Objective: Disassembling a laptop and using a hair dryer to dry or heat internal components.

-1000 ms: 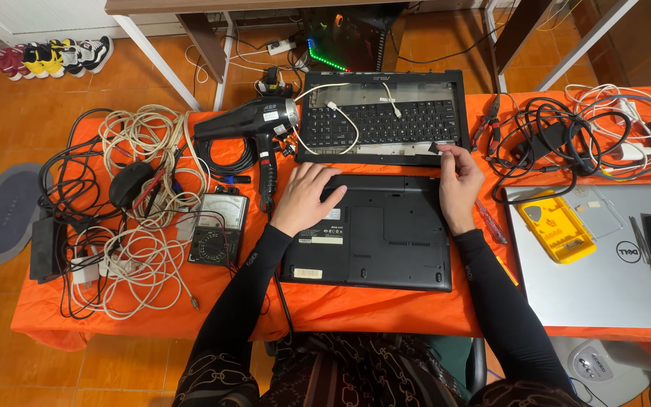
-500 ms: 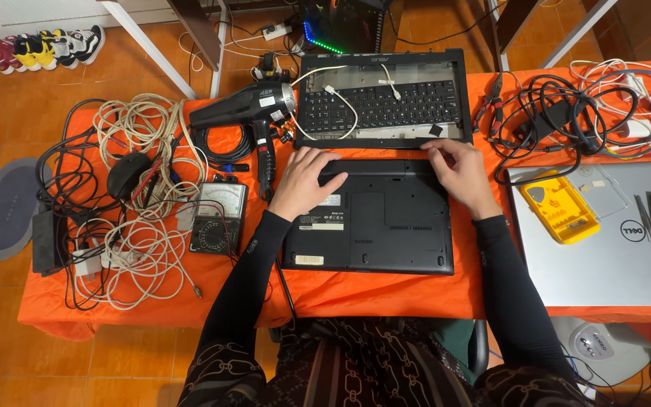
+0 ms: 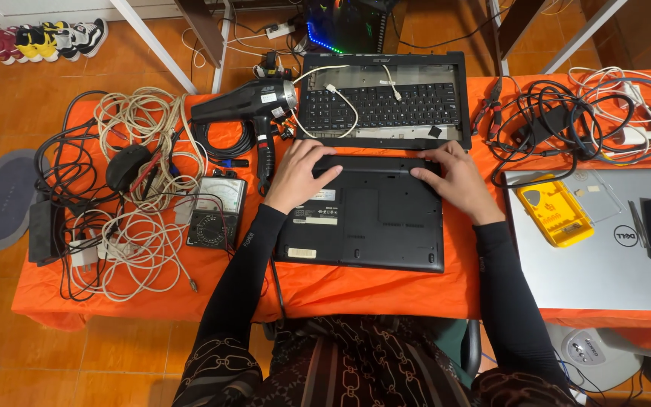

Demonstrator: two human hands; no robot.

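Both hands rest on the far edge of a black plastic laptop base (image 3: 367, 218) that lies bottom-up in the middle of the orange-covered table (image 3: 356, 290). The left hand (image 3: 301, 175) lies palm down over the far left corner, its fingers (image 3: 325, 172) loosely spread and curled forward, the tips touching the long raised strip along the back edge. The right hand (image 3: 457, 181) lies over the far right corner, its fingers (image 3: 427, 166) held close together and pointing left, pressed flat against the same strip. Neither hand pinches or lifts anything; both only bear on the casing.

Just beyond the laptop base, almost touching it, lies a black keyboard frame with loose white cables (image 3: 384, 102) draped over it. A black hair dryer (image 3: 254, 105) lies just beside the left hand, its handle pointing toward the near edge. Left of the base sit a black analogue meter (image 3: 216, 212) and a tangle of white and black cords (image 3: 126, 196), filling that side of the table. To the right lie a silver closed laptop (image 3: 604, 256) with a yellow screwdriver-bit case (image 3: 554, 211) on it, near the right forearm, and more black cables (image 3: 559, 124) behind. Bare cloth shows only along the near edge, in front of the base.
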